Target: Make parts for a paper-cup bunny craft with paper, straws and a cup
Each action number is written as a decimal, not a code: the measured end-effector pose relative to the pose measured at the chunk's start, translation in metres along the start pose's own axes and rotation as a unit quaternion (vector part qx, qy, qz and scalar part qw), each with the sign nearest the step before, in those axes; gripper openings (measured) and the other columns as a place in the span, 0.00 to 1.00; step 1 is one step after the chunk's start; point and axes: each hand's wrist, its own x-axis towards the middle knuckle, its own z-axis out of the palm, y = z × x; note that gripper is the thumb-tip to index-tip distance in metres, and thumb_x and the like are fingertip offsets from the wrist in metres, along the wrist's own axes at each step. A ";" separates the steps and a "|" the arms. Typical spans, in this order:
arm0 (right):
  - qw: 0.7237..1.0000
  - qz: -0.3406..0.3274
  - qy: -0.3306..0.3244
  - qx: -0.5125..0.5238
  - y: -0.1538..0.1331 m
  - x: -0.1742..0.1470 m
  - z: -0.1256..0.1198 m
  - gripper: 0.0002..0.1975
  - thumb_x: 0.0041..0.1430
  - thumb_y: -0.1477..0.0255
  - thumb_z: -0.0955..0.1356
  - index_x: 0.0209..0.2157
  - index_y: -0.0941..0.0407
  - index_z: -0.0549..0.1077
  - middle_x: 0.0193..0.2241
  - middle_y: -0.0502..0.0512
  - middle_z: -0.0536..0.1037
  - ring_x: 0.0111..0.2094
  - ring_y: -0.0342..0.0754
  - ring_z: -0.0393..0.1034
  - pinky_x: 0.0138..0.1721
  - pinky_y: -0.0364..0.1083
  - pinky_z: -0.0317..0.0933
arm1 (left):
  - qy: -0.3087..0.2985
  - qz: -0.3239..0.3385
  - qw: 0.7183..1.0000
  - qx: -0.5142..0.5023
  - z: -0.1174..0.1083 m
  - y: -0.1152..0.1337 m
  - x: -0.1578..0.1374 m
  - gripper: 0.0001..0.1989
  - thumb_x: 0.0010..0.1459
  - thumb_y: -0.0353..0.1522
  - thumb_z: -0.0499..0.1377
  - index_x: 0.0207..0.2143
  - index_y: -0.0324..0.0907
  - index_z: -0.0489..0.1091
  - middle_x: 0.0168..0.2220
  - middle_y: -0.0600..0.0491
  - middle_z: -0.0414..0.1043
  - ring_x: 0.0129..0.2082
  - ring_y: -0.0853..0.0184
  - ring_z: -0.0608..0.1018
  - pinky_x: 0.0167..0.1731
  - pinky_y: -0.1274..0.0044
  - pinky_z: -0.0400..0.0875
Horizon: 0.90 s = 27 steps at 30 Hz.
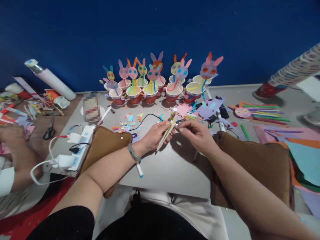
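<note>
My left hand (160,135) is closed round a narrow, pale yellow and white strip-like piece (166,136), which slants down to a pointed end. A whitish round tip (174,110) shows just above it; whether the two are joined I cannot tell. Close by on the right, my right hand (195,133) has thumb and forefinger pinched together beside the piece. Anything between those fingertips is too small to name. Beyond both hands stand several paper cups (150,96) with paper rabbit heads (133,72) on coloured stems.
Paper scraps (130,118) and a black cable (147,115) lie behind my hands. Brown cushions (252,166) flank my forearms. A power strip (81,146) is at left, near a co-worker's arm (22,150). Stacked cups (295,68) lean at right above coloured paper (303,160).
</note>
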 end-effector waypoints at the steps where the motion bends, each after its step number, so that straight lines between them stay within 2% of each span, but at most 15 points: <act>1: 1.000 -0.002 0.002 -0.002 0.000 0.000 0.000 0.08 0.54 0.63 0.70 0.28 0.53 0.72 0.30 0.52 0.77 0.34 0.49 0.71 0.41 0.50 0.66 | 0.002 -0.006 1.000 -0.002 0.001 0.000 0.000 0.18 0.56 0.45 0.61 0.32 0.40 0.62 0.24 0.60 0.68 0.13 0.80 0.67 0.13 0.84 0.57; 6: 1.000 -0.002 -0.001 0.002 -0.002 -0.001 0.002 0.08 0.54 0.63 0.70 0.29 0.53 0.73 0.30 0.53 0.77 0.34 0.49 0.72 0.41 0.50 0.66 | 0.004 -0.015 1.000 -0.004 0.002 0.002 -0.001 0.17 0.57 0.44 0.61 0.31 0.40 0.62 0.21 0.61 0.65 0.12 0.80 0.65 0.13 0.84 0.55; 11: 1.000 -0.002 -0.005 0.004 -0.005 -0.002 0.003 0.09 0.54 0.62 0.71 0.29 0.53 0.72 0.29 0.52 0.77 0.34 0.49 0.72 0.41 0.50 0.67 | -0.024 -0.020 0.999 -0.027 0.001 0.003 -0.003 0.17 0.58 0.42 0.59 0.46 0.43 0.64 0.20 0.63 0.65 0.11 0.79 0.63 0.12 0.85 0.52; 19: 0.999 0.005 -0.026 0.025 -0.003 -0.003 0.006 0.14 0.54 0.57 0.72 0.37 0.52 0.74 0.36 0.55 0.80 0.39 0.51 0.74 0.46 0.52 0.68 | -0.072 -0.063 0.995 -0.025 0.002 0.005 -0.007 0.32 0.57 0.40 0.60 0.62 0.42 0.58 0.18 0.62 0.65 0.10 0.78 0.60 0.11 0.85 0.49; 24: 0.999 -0.014 -0.034 0.017 -0.003 -0.006 0.007 0.13 0.56 0.57 0.71 0.34 0.52 0.75 0.36 0.55 0.80 0.38 0.51 0.74 0.45 0.52 0.67 | -0.090 -0.096 0.991 -0.021 0.002 0.003 -0.008 0.34 0.57 0.39 0.60 0.64 0.44 0.55 0.19 0.62 0.66 0.10 0.79 0.60 0.11 0.85 0.48; 27: 1.000 -0.008 -0.019 -0.015 -0.001 -0.005 0.006 0.13 0.55 0.58 0.71 0.33 0.53 0.74 0.33 0.54 0.79 0.35 0.50 0.73 0.42 0.51 0.67 | -0.074 -0.085 0.994 -0.003 0.001 0.000 -0.005 0.30 0.55 0.38 0.61 0.58 0.43 0.59 0.21 0.60 0.69 0.12 0.77 0.65 0.12 0.85 0.56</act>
